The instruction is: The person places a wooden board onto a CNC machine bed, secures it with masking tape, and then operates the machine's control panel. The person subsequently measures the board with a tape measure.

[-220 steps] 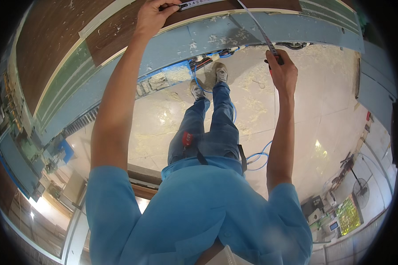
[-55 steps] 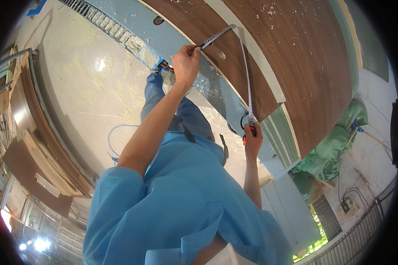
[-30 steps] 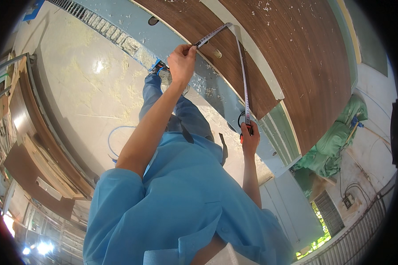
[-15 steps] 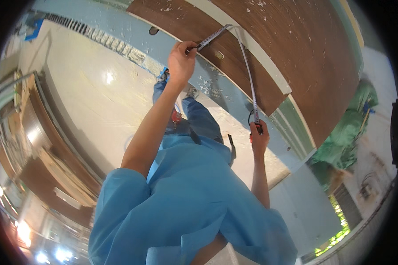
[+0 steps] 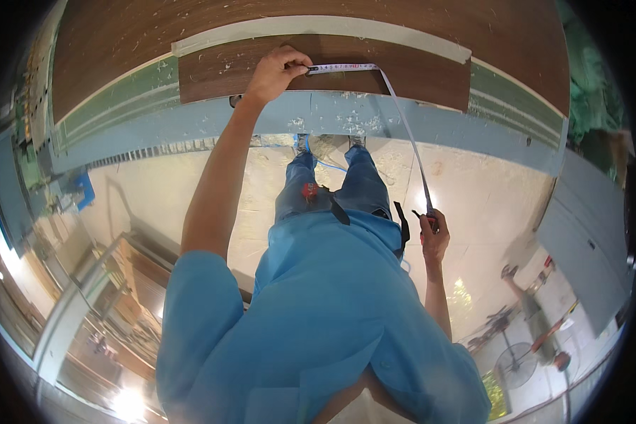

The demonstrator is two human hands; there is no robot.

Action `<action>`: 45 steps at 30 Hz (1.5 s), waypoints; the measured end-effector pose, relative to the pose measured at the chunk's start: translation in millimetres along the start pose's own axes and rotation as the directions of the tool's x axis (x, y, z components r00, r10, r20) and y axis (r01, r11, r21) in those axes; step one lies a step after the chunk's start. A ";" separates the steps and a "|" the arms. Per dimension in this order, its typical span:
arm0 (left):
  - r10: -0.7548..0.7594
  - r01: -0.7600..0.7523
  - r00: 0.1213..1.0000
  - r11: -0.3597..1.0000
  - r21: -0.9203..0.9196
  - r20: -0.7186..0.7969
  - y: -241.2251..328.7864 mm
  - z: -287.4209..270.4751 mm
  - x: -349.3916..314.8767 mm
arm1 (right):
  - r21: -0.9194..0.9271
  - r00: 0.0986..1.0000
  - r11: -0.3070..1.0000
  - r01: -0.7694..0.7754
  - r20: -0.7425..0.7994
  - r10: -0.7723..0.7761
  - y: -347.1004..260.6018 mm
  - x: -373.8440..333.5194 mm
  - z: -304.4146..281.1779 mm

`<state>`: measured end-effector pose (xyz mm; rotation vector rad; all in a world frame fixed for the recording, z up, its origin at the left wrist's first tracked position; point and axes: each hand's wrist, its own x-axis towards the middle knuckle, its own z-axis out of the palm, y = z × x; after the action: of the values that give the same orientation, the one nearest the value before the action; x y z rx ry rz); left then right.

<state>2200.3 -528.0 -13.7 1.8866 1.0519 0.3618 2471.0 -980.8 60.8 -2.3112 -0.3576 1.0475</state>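
My left hand (image 5: 272,76) is closed in a pinch on the hooked end of a tape measure's blade (image 5: 406,126), over a narrow brown board (image 5: 219,68). From there the white blade runs right along the board, bends sharply and slopes down to its red and black case (image 5: 430,224). My right hand (image 5: 436,242) is wrapped round that case, to the right of my waist and clear of the bench. The brown board lies on a light blue bench (image 5: 261,119), below a pale strip (image 5: 325,27).
A larger brown panel (image 5: 431,15) lies beyond the pale strip. Green bundled material (image 5: 592,92) is at the far right. Another person (image 5: 537,318) stands at the lower right, near a round fan (image 5: 516,364). Stacked boards (image 5: 124,297) are at the lower left.
The view has turned, so the bench now runs across the top. My right hand with the case has drawn back from the bench edge. My left hand keeps its pinch on the blade.
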 end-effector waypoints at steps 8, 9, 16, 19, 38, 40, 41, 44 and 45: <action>0.090 -0.095 0.994 0.993 0.073 0.065 -5.7 -5.4 2.8 | -0.024 0.984 0.998 0.060 -0.166 -0.063 8.6 -54.7 77.6; 0.087 -0.091 0.995 0.994 0.068 0.056 -5.2 -4.7 2.8 | 0.032 0.989 0.999 -0.016 -0.146 0.020 7.2 -58.3 82.7; 0.122 -0.126 0.992 0.981 0.144 0.042 -1.8 -2.3 2.1 | 0.034 0.983 0.998 -0.055 -0.176 0.060 -2.1 -73.6 100.3; 0.087 -0.092 0.995 0.989 0.119 0.045 -2.6 -1.7 2.9 | 0.043 0.979 0.997 -0.066 -0.188 0.073 1.4 -75.8 102.1; 0.099 -0.104 0.994 0.979 0.177 0.034 -2.5 -1.2 2.2 | 0.013 0.981 0.997 -0.075 -0.179 0.077 8.9 -77.9 96.7; 0.096 -0.102 0.995 0.977 0.185 0.037 -2.6 -1.0 1.7 | -0.014 0.982 0.998 -0.055 -0.183 0.051 10.6 -77.5 96.4; 0.107 -0.111 0.994 0.976 0.185 0.032 -2.7 -1.0 1.5 | -0.010 0.981 0.999 -0.050 -0.186 0.047 11.2 -77.5 96.5; 0.081 -0.085 0.996 0.979 0.185 0.033 -3.1 -0.9 1.3 | 0.003 0.981 0.999 -0.045 -0.187 0.045 11.6 -77.2 96.8; 0.067 -0.072 0.997 0.981 0.182 0.038 -3.2 -0.9 1.6 | 0.009 0.982 0.999 -0.049 -0.183 0.050 11.2 -77.1 96.9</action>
<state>2199.0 -525.5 -16.1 2.0907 1.0293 0.2814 2347.5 -987.3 49.1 -2.4003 -0.2253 0.8486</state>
